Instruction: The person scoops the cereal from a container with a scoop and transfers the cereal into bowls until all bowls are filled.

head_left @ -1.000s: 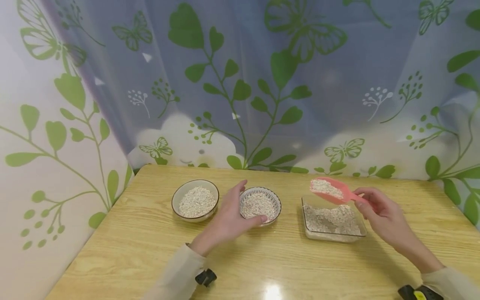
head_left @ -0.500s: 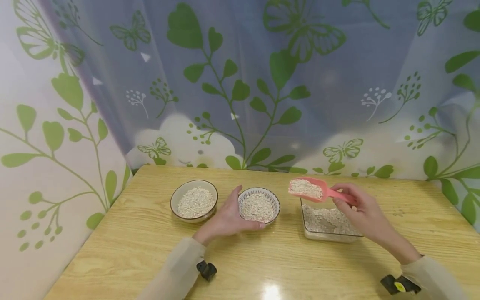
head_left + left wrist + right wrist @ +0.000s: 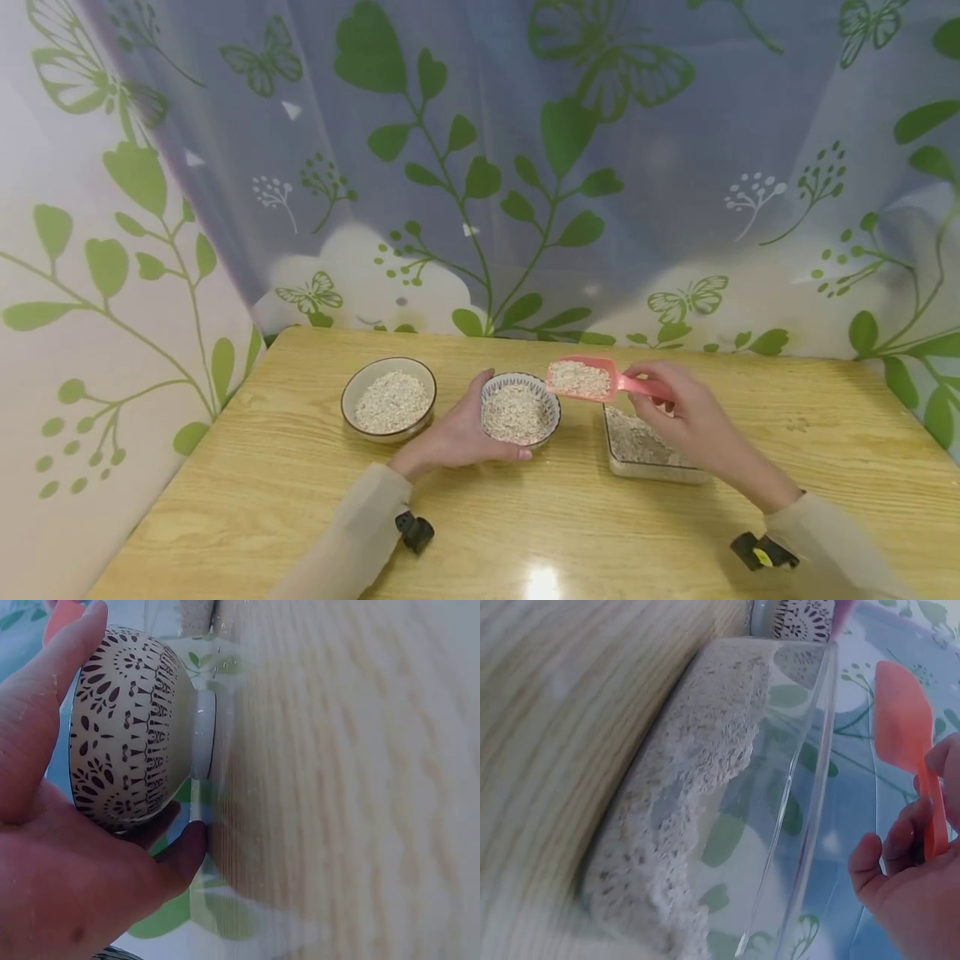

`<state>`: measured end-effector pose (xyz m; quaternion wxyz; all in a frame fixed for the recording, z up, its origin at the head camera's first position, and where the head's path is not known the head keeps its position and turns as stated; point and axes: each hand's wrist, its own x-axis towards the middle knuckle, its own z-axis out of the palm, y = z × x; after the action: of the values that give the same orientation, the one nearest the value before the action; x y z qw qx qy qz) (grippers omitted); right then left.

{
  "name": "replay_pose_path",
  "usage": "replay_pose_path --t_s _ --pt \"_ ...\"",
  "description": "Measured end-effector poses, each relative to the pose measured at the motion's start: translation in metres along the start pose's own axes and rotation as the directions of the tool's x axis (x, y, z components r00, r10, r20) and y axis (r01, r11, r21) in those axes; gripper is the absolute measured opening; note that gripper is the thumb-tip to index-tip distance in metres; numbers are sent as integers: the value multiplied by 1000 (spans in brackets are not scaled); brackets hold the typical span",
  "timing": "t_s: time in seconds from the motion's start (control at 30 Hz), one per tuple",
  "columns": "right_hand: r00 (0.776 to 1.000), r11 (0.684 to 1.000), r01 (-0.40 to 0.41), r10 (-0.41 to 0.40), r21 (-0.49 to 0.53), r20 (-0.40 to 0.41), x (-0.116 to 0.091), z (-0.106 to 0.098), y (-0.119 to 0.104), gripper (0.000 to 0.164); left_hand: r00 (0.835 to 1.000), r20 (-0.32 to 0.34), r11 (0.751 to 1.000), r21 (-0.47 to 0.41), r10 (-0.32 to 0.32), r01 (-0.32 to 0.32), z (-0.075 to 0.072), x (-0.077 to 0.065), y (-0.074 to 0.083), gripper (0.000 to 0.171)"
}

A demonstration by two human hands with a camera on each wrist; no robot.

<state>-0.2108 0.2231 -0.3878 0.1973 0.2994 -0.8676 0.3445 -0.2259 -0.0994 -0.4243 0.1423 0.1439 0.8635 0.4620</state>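
My left hand (image 3: 463,432) holds a small patterned bowl (image 3: 124,731) of oat flakes (image 3: 516,414), its thumb along the near side and its fingers around the left side. The bowl's foot is at the tabletop; whether it touches is hard to tell. In my right hand (image 3: 693,421) is a pink scoop (image 3: 617,383), gripped by the handle and loaded with oat flakes (image 3: 579,379). The scoop's tip hangs by the bowl's right rim, above the table. Below the right hand stands a clear rectangular container (image 3: 810,787) partly filled with oat flakes (image 3: 705,735).
A larger cream bowl (image 3: 426,410) with a dark rim and oat flakes inside stands left of the left hand. All of it rests on a wooden table (image 3: 585,525). Behind the table hangs a leaf-and-butterfly patterned curtain (image 3: 660,208).
My right hand has carried the loaded scoop left, from above the clear container to the patterned bowl's rim. My left hand has closed in around that bowl.
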Motion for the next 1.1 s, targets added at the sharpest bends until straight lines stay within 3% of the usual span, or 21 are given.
replay_pose_path --t_s 0.1,0.2,0.27,0.4,0.5,0.63,0.77,0.93,1.1 --pt "995 991 96 -98 -98 -16 6 8 -2 30 1000 7 1000 -10 2 -2 0 1 -2 136" --pt "972 952 226 -235 -206 -23 13 16 -5 32 1000 9 1000 -25 10 -10 -1 1 -3 135" --pt "939 901 325 -344 -287 -15 17 21 -6 30 1000 9 999 -29 14 -14 -1 1 -2 135" --pt "851 761 479 -524 -437 20 27 31 -9 19 1000 7 1000 -28 12 -12 -1 2 0 134" --pt "810 680 523 -584 -514 52 30 37 -13 33 1000 10 999 -34 11 -11 -1 2 1 133" --pt "790 622 552 -603 -555 110 27 42 -22 41 1000 19 998 -56 17 -16 0 2 1 133" --pt "783 597 574 -601 -561 160 23 43 -29 47 999 24 997 -68 22 -20 1 1 0 134" --pt "797 567 557 -570 -607 200 21 37 -30 49 999 25 997 -70 22 -20 1 1 0 133" --pt "812 519 544 -525 -659 257 20 28 -33 39 999 30 998 -69 14 -12 0 1 0 134"
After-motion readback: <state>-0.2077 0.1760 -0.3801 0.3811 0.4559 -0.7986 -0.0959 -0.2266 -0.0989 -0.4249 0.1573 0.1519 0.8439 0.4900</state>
